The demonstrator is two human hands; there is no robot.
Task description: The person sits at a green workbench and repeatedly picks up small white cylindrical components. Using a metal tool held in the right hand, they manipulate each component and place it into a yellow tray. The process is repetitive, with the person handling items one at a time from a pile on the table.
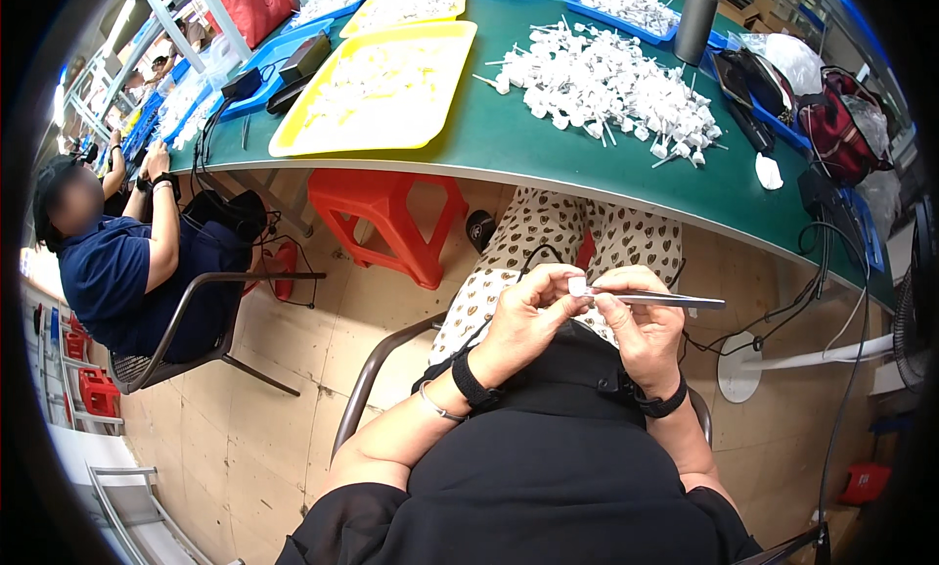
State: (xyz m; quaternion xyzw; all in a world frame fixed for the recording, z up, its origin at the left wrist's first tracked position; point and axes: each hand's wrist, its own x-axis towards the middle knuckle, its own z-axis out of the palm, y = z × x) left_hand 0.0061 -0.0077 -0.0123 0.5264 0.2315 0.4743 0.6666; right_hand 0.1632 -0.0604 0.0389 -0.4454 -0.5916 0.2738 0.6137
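My left hand (526,320) pinches a small white part (577,285) between thumb and fingertips, above my lap. Closed around a pair of metal tweezers (675,299), my right hand (641,325) is close beside the left. The tweezers' tip end is at the white part; whether it grips the part is too small to tell. Both hands are apart from the green table (489,144). On that table, beyond my hands, lies a large heap of similar white parts (606,90), several with thin stems.
A yellow tray (455,100) with small white pieces stands left of the heap. Blue trays and a dark bottle (696,22) are farther back. Under the table is a red stool (391,223); cables (827,242) hang at right. A co-worker (147,262) sits at left.
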